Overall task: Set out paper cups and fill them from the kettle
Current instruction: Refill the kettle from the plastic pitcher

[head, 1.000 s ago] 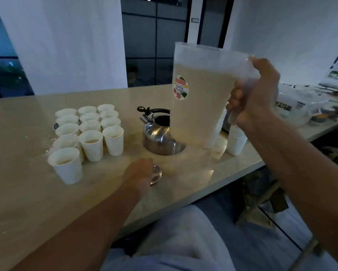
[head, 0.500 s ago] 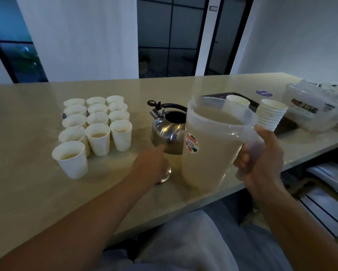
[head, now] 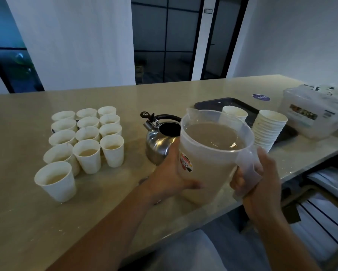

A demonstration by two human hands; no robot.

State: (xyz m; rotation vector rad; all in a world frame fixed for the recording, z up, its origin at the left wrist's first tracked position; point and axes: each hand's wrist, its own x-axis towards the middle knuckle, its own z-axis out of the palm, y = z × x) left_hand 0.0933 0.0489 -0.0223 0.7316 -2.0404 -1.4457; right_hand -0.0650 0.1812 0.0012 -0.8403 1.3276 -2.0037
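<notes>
A clear plastic jug (head: 215, 153) nearly full of pale cloudy liquid is near the table's front edge. My right hand (head: 256, 177) grips its handle. My left hand (head: 170, 173) cups the jug's left side, thumb across its front. Just behind stands a steel kettle (head: 158, 141) with its lid off and a black handle. Several white paper cups (head: 86, 139) stand in rows on the left, holding pale liquid. A stack of empty cups (head: 267, 128) and another cup (head: 234, 114) stand to the right of the jug.
A dark tray (head: 224, 102) lies behind the jug under the cup stacks. A clear plastic box (head: 310, 112) sits at the far right. The beige table (head: 23, 212) ends just below the jug. White folded items lie below the table at right.
The jug has come down from high on the right to just in front of the kettle. My left hand has left the kettle lid on the table and now holds the jug's side.
</notes>
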